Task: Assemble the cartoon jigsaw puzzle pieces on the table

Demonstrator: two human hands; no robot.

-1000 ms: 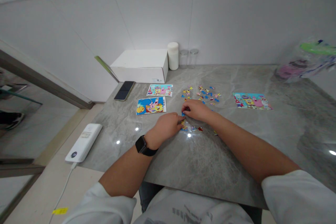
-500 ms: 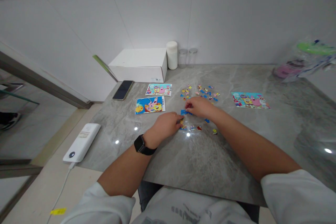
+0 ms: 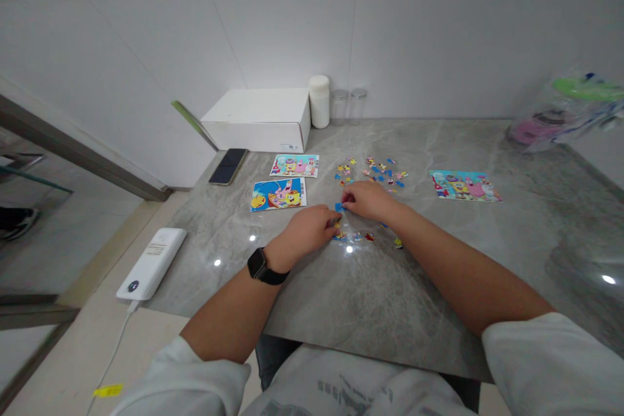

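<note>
Blue jigsaw puzzle pieces [image 3: 340,207] lie on the grey table between my two hands. My right hand [image 3: 366,199] comes in from the right with thumb and fingers pinched on a blue piece there. My left hand [image 3: 312,232], a black watch on its wrist, rests beside the lower left pieces [image 3: 340,236], fingertips together at their edge; whether it grips one is hidden. A red piece [image 3: 370,237] and a yellow-green piece [image 3: 398,243] lie nearer me. Beyond my right hand several loose pieces [image 3: 380,169] are scattered.
Two cartoon picture cards [image 3: 294,166] [image 3: 279,195] lie to the left, another card [image 3: 465,186] to the right. Behind stand a white box [image 3: 258,120], a white bottle [image 3: 320,103] and two clear jars [image 3: 357,107]. A phone [image 3: 228,166] and a power bank [image 3: 152,263] lie left.
My right hand has shifted slightly left, closer to the blue pieces at my left fingertips. My left hand has stayed almost in place.
</note>
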